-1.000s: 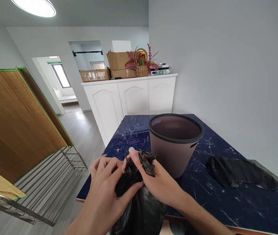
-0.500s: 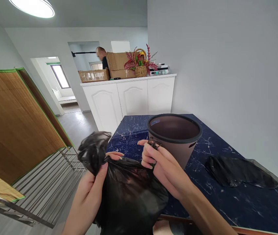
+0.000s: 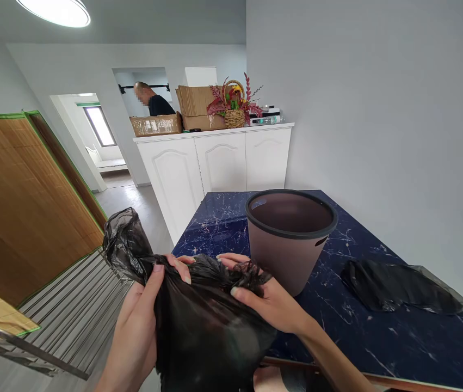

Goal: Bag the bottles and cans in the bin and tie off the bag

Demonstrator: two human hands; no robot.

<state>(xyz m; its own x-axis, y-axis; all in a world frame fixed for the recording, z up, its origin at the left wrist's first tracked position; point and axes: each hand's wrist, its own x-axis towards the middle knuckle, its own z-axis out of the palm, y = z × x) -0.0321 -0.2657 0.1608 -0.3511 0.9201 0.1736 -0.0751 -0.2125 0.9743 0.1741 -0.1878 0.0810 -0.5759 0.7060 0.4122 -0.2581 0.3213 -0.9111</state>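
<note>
A filled black garbage bag [image 3: 210,332] hangs in front of me at the near side of the table. My left hand [image 3: 149,302] grips its gathered neck on the left, and a loose, crumpled end of plastic sticks up beyond the thumb. On the right, my right hand [image 3: 259,291] pinches another bunched part of the bag's top, thumb on the near side and fingers behind. What the bag contains is hidden. Just beyond my right hand stands a brownish trash can [image 3: 286,256] with a dark rim, upright; no liner shows in it.
Another black plastic bag [image 3: 402,286] lies flattened on the blue marbled table [image 3: 362,332]. To the left is a metal rack [image 3: 80,310] with a bamboo mat [image 3: 31,201]. Behind, a white cabinet [image 3: 218,169] bears cardboard boxes [image 3: 158,125] and a flower basket [image 3: 234,118]. A person [image 3: 155,100] is beyond it.
My right hand has moved down and its fingers now spread along the bag's top. My left hand and the loose bag end have shifted left. The person behind has moved left.
</note>
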